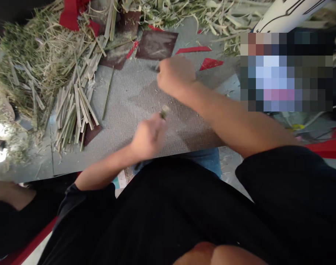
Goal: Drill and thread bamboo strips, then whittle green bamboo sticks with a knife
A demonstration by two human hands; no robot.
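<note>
My left hand (149,135) is closed low over the middle of the grey table (123,103), blurred by motion. From its top sticks a short greenish stalk piece (164,111) with a pale end. My right hand (176,75) is curled into a fist farther up, just below a dark brown square sheet (156,45); something small and dark shows at its finger side, too blurred to name. To the left lies a bundle of split dry stalks (76,114), fanned out, with a single thin stalk (108,94) beside it.
Red scraps (211,63) lie behind my right hand. A heap of green and dry plant shavings (27,62) covers the left, and pale peelings (179,13) line the back. Another person's arm (11,193) is at the lower left. A pixelated patch hides the right side.
</note>
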